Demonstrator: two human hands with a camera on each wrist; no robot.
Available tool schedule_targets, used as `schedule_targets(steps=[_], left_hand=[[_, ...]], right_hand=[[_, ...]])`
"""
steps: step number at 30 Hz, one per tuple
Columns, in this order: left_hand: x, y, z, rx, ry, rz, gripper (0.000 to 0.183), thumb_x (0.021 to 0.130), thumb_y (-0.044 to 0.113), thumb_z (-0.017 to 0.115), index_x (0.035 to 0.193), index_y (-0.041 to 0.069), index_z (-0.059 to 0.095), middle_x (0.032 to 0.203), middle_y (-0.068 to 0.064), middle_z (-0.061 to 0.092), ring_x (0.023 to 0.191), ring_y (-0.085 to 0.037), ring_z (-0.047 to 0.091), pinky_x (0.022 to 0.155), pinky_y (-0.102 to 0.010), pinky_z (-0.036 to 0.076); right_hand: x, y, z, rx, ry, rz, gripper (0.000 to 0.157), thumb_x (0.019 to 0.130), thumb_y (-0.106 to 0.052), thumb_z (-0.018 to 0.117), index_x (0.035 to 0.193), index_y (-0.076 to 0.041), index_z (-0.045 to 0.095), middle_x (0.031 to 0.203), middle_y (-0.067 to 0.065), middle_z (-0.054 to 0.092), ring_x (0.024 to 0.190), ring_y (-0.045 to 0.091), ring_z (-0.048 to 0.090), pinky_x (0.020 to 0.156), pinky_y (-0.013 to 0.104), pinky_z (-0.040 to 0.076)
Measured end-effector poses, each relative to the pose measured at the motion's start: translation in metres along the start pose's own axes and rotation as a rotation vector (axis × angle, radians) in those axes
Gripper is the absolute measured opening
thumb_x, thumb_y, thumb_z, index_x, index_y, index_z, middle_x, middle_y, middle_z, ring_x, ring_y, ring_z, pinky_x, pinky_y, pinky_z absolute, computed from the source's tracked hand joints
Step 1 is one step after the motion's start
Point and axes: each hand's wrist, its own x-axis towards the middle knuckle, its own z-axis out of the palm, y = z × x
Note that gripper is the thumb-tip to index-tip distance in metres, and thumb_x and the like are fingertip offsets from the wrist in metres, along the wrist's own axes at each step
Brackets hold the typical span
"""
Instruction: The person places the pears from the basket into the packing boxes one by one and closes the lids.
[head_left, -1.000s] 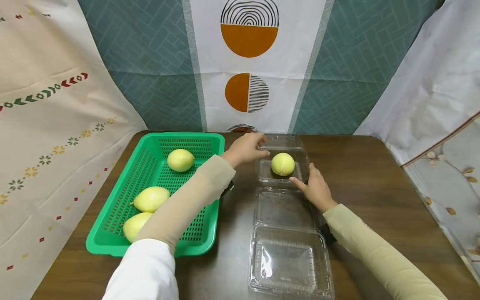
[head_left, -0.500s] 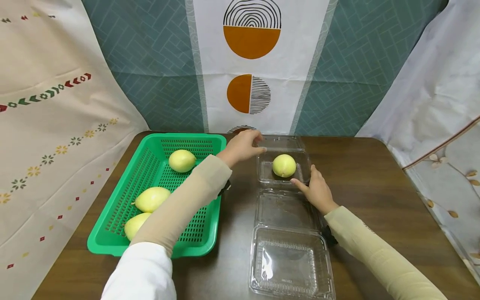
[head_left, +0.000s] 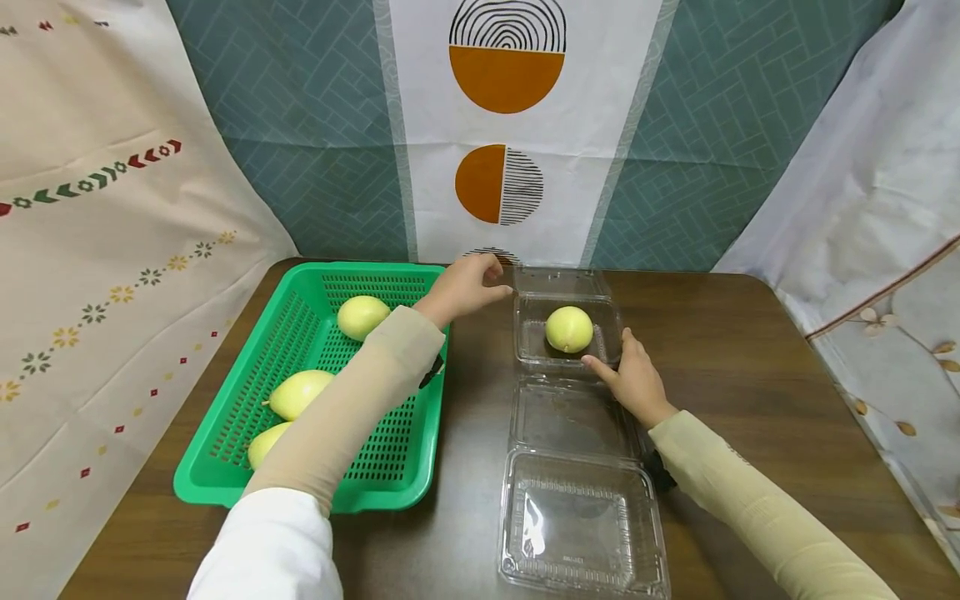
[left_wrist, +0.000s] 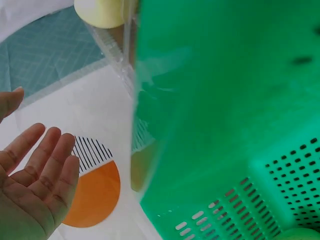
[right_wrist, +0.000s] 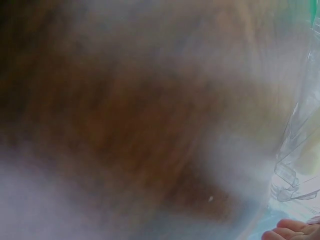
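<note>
A smooth, pale-yellow rounded fruit (head_left: 568, 328) lies in the far clear-plastic box (head_left: 532, 340), probably firm, best cupped round its middle. The left hand (head_left: 462, 289) is empty, fingers relaxed; the right hand (head_left: 634, 379), thumb spread, touches the box's flimsy-looking corner.

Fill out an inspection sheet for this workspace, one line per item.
Surface: brown table.
Job's things: green basket, three yellow fruits visible inside; fourth fruit in far clear container, lid open; near clear container open, no fruit in it.
Clutter: nothing seen.
Grips: left grip holds nothing, fingers loosely bent, near basket's far right corner; right grip at far container's right side.
Cables: nothing seen.
Surroundings: patterned cloths behind and on both sides.
</note>
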Motion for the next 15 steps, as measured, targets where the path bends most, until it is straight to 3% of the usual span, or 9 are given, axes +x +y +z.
schedule_targets(steps=[15], left_hand=[[-0.006, -0.019, -0.008, -0.059, 0.001, -0.058, 0.038, 0.093, 0.030, 0.061, 0.119, 0.003, 0.055, 0.126, -0.014, 0.057, 0.117, -0.029, 0.052, 0.099, -0.042, 0.043]], right_hand=[[0.002, 0.001, 0.001, 0.011, -0.002, -0.004, 0.105, 0.087, -0.065, 0.049, 0.147, 0.012, 0.009, 0.148, 0.036, 0.023, 0.134, 0.050, 0.028, 0.102, 0.061, 0.034]])
